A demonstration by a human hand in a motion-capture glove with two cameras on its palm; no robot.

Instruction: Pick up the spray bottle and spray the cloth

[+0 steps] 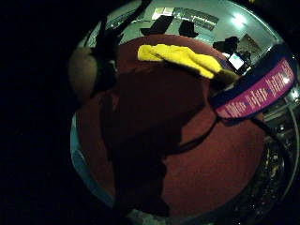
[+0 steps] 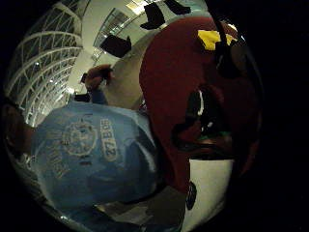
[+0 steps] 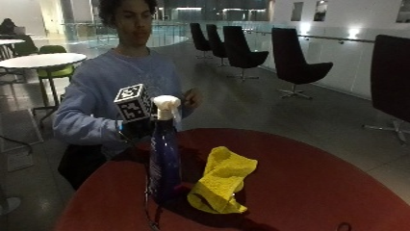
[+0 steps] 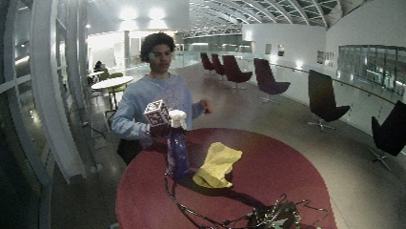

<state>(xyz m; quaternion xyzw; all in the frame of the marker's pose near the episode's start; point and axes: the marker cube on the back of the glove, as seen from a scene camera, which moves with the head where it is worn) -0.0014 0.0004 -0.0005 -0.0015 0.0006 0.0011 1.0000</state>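
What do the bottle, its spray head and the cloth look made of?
Spray bottle: looks like translucent blue plastic, glossy, with highlights down its side. Spray head: opaque white, probably plastic. Cloth: soft yellow fabric, possibly microfibre, matte, lying crumpled in folds on the red table.

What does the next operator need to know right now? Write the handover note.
Hands: gloved right hand is behind the spray bottle, near its neck; whether it touches is not visible, nor is its finger state. Bare hand is raised, off the table.
Things: the bottle stands upright on the red table; the yellow cloth lies crumpled beside it.
Done: nothing yet; bottle not lifted.
Left: grip the bottle, lift, spray the cloth.
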